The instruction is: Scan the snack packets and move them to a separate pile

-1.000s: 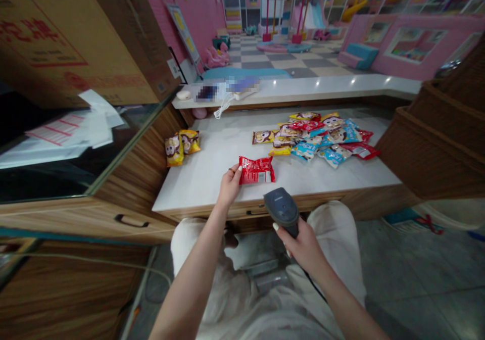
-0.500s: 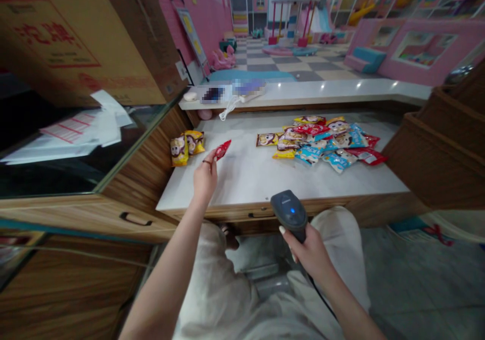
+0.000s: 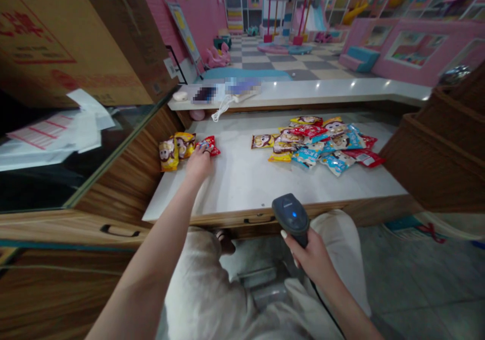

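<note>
My left hand [image 3: 199, 162] has its fingers closed on the near side of a red snack packet [image 3: 212, 146], which is down on the white desktop; the fingertips are partly hidden. Just left of it sit two yellow snack packets [image 3: 168, 154], side by side. In front of my lap, my right hand [image 3: 311, 253] is wrapped around the handle of a dark barcode scanner [image 3: 291, 212]. Its blue light is lit and its head tilts up toward the desk. A loose pile of red, blue and yellow snack packets [image 3: 308, 150] covers the desk's right half.
A white ledge [image 3: 295, 93] behind the desk carries a blurred phone-like item and a white cable [image 3: 223, 108]. A cardboard box [image 3: 125, 42] and papers [image 3: 81, 128] rest on the glass counter at left. Brown woven baskets [image 3: 439, 153] stand at right.
My left hand has moved left and brought the red packet down onto the desk beside the two yellow ones. The right hand still holds the scanner in nearly the same place.
</note>
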The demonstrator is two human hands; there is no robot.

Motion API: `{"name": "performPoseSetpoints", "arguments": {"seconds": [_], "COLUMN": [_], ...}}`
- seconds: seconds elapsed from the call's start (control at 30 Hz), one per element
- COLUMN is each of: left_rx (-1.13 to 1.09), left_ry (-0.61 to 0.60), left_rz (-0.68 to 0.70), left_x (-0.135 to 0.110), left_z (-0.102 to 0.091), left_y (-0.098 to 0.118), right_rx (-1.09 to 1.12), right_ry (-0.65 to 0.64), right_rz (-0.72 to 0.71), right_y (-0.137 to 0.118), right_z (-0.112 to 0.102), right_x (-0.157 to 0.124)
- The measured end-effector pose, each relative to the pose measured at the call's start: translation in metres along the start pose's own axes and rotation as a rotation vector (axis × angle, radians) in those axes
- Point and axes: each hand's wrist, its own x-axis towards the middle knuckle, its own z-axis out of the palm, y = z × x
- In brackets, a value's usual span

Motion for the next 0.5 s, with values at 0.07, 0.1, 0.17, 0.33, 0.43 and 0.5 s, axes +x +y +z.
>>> {"name": "performPoseSetpoints", "arguments": {"seconds": [0.07, 0.1, 0.17, 0.33, 0.43, 0.5], "left_rx": [-0.012, -0.039, -0.126, -0.338, -0.357, -0.348], "left_ry": [0.027, 0.031, -0.002, -0.156, -0.207, -0.239], "left_rz": [0.006, 0.021, 0.091, 0.331, 0.33, 0.333], "left_x": [0.009, 0.013, 0.02, 0.046, 0.066, 0.075], "left_z": [0.006, 0.012, 0.027, 0.078, 0.103, 0.112], "left_y": [0.014, 0.023, 0.046, 0.109, 0.135, 0.144], "right_rx": [0.0, -0.003, -0.006, -0.019, -0.037, -0.052], "right_ry": [0.006, 0.006, -0.002, 0.013, 0.04, 0.057], "right_rz": [0.013, 0.017, 0.02, 0.0, -0.019, -0.037], "right_y": [0.002, 0.003, 0.004, 0.005, 0.005, 0.005], "right_z": [-0.001, -0.001, -0.001, -0.001, -0.002, -0.004], "right_x": [0.002, 0.003, 0.005, 0.008, 0.007, 0.006]}}
